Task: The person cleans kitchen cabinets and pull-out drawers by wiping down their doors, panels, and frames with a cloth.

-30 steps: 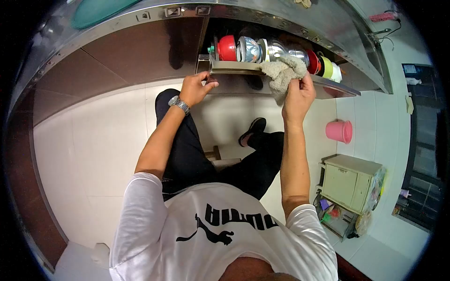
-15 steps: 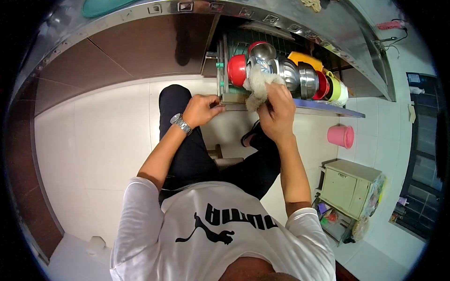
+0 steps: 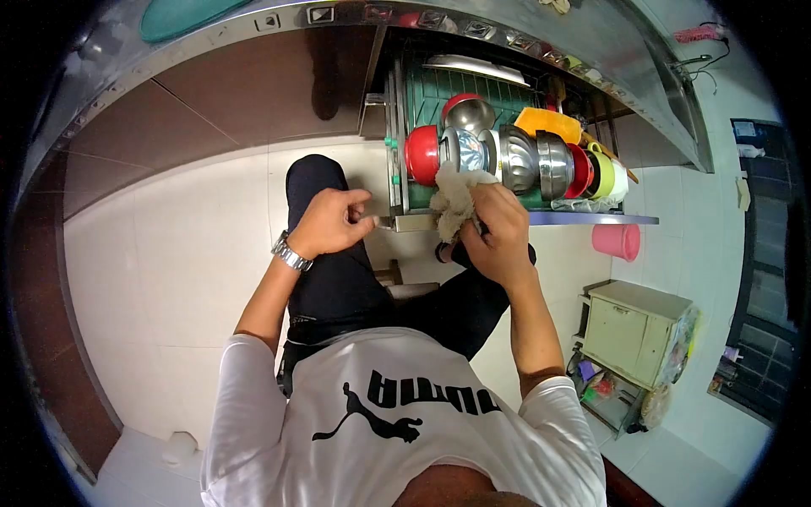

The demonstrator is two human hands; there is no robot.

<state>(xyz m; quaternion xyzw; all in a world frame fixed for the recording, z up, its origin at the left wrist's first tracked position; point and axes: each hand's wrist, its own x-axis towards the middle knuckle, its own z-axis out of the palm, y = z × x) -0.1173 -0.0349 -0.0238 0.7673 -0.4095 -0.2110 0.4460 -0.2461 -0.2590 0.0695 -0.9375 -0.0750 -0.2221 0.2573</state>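
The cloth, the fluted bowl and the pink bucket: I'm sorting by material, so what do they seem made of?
Cloth: soft textile, perhaps terry or microfibre, from its fuzzy folds.
Fluted bowl: polished metal, probably stainless steel, from its silvery highlights.
Pink bucket: smooth, likely plastic, from its even, bright colour.

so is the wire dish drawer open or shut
Open: the wire dish drawer sticks out past the steel counter, its red and metal bowls showing.

Bowls close-packed, gaps seemingly narrow
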